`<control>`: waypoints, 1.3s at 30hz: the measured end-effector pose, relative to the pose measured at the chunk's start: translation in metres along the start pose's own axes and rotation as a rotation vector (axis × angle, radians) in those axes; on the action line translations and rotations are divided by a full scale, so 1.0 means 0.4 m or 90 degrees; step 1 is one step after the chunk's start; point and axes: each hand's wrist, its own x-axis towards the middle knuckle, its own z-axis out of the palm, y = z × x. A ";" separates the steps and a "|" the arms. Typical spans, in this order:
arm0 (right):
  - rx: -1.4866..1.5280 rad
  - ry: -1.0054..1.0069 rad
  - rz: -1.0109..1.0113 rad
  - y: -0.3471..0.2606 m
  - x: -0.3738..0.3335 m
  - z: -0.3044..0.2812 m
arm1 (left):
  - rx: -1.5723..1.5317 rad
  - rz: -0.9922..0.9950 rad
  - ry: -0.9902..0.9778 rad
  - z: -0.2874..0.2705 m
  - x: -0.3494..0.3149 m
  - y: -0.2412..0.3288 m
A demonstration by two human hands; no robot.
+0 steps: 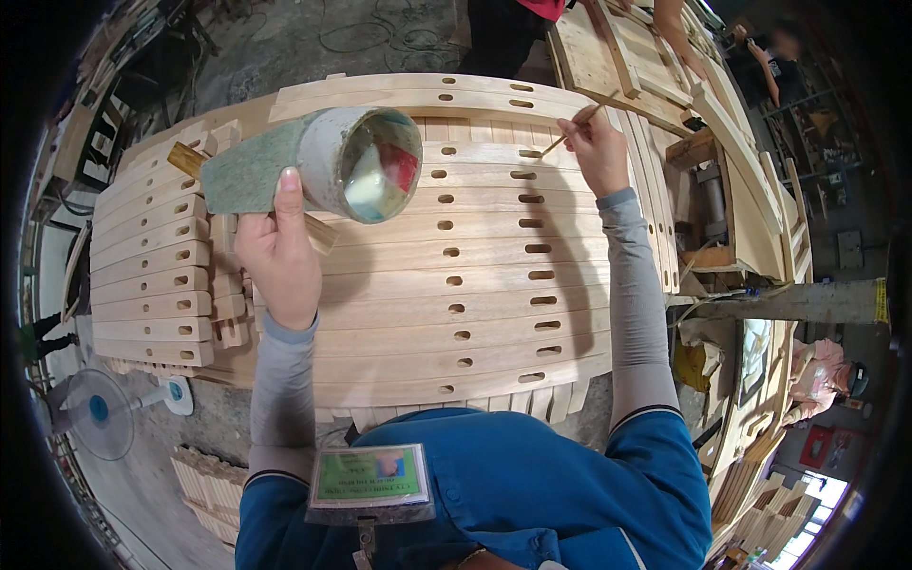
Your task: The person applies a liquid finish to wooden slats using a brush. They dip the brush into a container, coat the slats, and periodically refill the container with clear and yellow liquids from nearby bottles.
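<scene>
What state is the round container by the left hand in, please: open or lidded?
Open: no lid covers the container, and red and pale patches show inside. I cannot tell how full it is.

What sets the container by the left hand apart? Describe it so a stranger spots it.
Start at the broad row of slotted wooden slats mid-picture. Over its upper left, the left hand grips a flat grey-green panel; the whitish cylindrical container sits at the panel's right end. Unlike the slats, it is round and open-mouthed, with red and white inside.
</scene>
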 end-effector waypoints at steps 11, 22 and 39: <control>0.198 0.020 0.023 0.031 -0.027 -0.064 | 0.043 0.051 -0.006 0.002 -0.007 0.025; 0.641 -0.031 -0.081 -0.412 -0.223 -0.122 | -0.028 0.069 -0.035 0.015 -0.055 0.087; 0.928 -0.054 0.301 -0.277 -0.229 -0.063 | -0.083 -0.059 -0.109 0.090 -0.084 0.015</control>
